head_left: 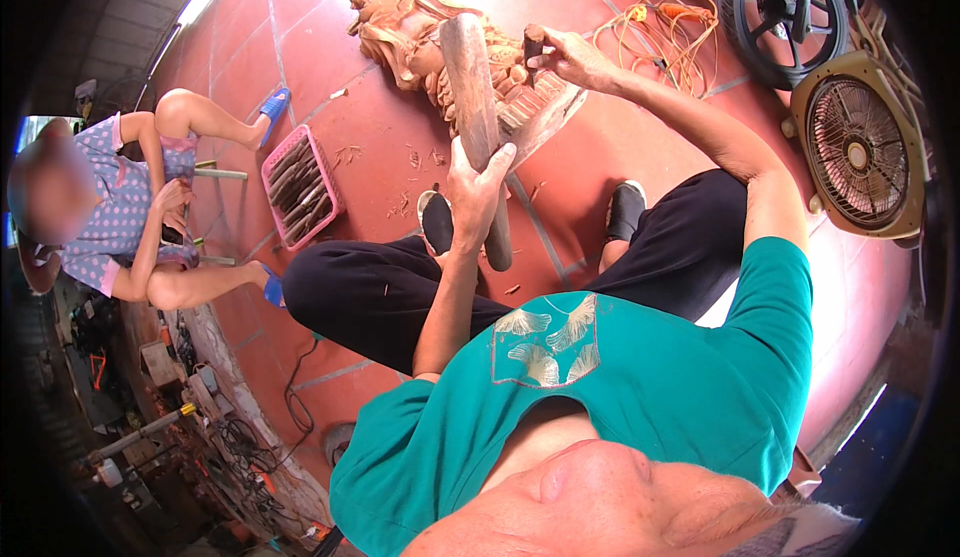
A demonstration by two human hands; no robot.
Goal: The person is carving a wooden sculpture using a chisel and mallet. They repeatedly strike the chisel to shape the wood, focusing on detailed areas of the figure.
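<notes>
My left hand (474, 197) is closed round a long, worn wooden mallet (468, 77), a plain club shape held upright in the picture. In my right hand (575, 60), the fingers pinch the dark handle of a chisel (534, 45); its blade is hard to make out. Below both hands lies a brown carved wooden sculpture (400, 32) with figure-like relief and a flatter, paler base (548, 122). The mallet hides part of its middle. The chisel stands over the base end, and I cannot tell whether it touches the wood.
A pink basket (335, 192) of dark-handled tools stands left on the red tile floor (380, 157), among wood shavings. A person in blue dotted clothes (125, 182) sits at far left. Orange cords (680, 32), a wheel (790, 7) and a fan (860, 147) are at right.
</notes>
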